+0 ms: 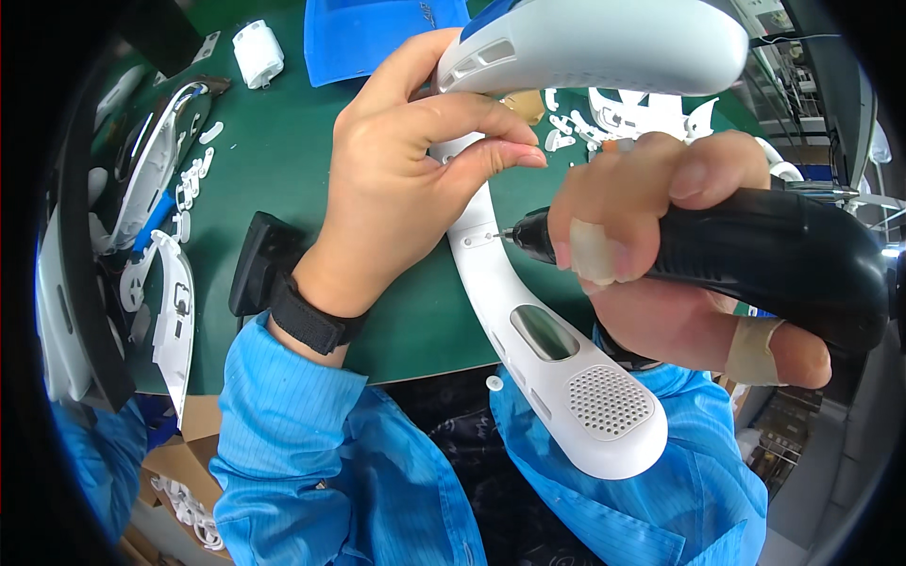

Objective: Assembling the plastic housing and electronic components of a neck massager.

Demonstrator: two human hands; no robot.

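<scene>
A white, curved neckband device point(514, 292) arcs from the upper right down toward my lap, with an oval window and a perforated round-ended grille on its lower arm. My left hand point(396, 174) is closed about its middle stretch. Thumb and forefinger meet in a pinch; whether something small sits between them cannot be made out, and the other fingers are partly hidden behind the device. In my right hand point(628, 250) is a black electric screwdriver point(774, 259), held level. Its bit points left and reaches a small screw hole on the device's inner face.
A blue bin point(330, 52) stands at the back of the green table point(406, 340). Small white plastic parts point(562, 132) lie behind my right hand. White shells point(173, 316) and more small pieces are at the left, near a dark upright edge. A cardboard box point(193, 439) sits below left.
</scene>
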